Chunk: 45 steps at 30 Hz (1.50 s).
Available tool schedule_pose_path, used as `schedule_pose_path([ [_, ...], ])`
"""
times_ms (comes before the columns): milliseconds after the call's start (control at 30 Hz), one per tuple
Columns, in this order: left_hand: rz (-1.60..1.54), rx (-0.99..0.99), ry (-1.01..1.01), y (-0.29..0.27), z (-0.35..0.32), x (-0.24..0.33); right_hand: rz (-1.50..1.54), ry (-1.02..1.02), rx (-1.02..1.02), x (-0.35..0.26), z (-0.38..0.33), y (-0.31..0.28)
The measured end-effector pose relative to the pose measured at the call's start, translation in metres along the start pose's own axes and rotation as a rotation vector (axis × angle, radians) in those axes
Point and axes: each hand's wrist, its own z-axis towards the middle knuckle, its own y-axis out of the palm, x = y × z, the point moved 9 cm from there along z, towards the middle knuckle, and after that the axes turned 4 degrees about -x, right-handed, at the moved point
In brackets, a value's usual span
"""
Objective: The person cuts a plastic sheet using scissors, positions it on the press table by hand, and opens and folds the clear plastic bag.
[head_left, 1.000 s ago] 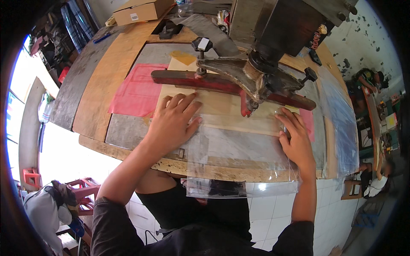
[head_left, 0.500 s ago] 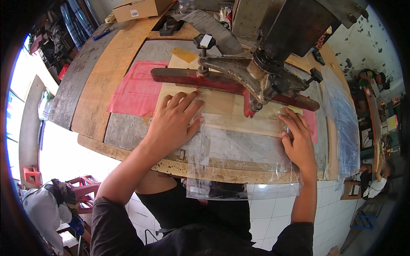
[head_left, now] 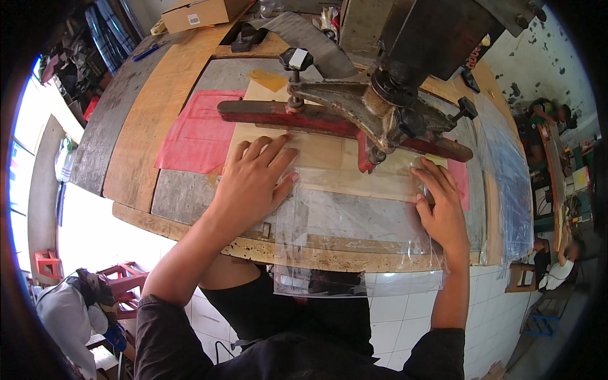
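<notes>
My left hand lies flat with fingers spread on a clear plastic sheet that covers a pale board on the workbench. My right hand presses the sheet's right side, fingers apart. Both hands sit just in front of a long red bar that spans the bench under a heavy grey machine head. The sheet's near edge hangs over the front of the bench.
A red plastic sheet lies left of the pale board. A cardboard box stands at the far left of the bench. More clear plastic drapes over the right end. Red stools stand on the floor at lower left.
Both hands stay pressed on the clear sheet; the left has slid slightly toward the red bar. The view has shifted a little closer to the machine.
</notes>
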Motion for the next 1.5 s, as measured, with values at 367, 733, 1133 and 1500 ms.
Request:
schedule_pose_path([
  [367,-0.003,0.004,0.005,0.001,0.000,-0.001,0.009,-0.004,-0.001,-0.001,0.001,-0.001],
  [733,0.006,0.051,0.023,-0.005,-0.001,0.003,0.022,-0.001,0.011,0.001,-0.001,-0.006],
  [1133,-0.041,0.058,0.008,-0.002,-0.006,-0.001,0.021,-0.049,0.027,0.004,-0.010,-0.005],
  [1500,-0.097,0.065,0.001,-0.002,-0.021,0.004,0.358,0.030,0.011,0.016,-0.031,-0.009],
])
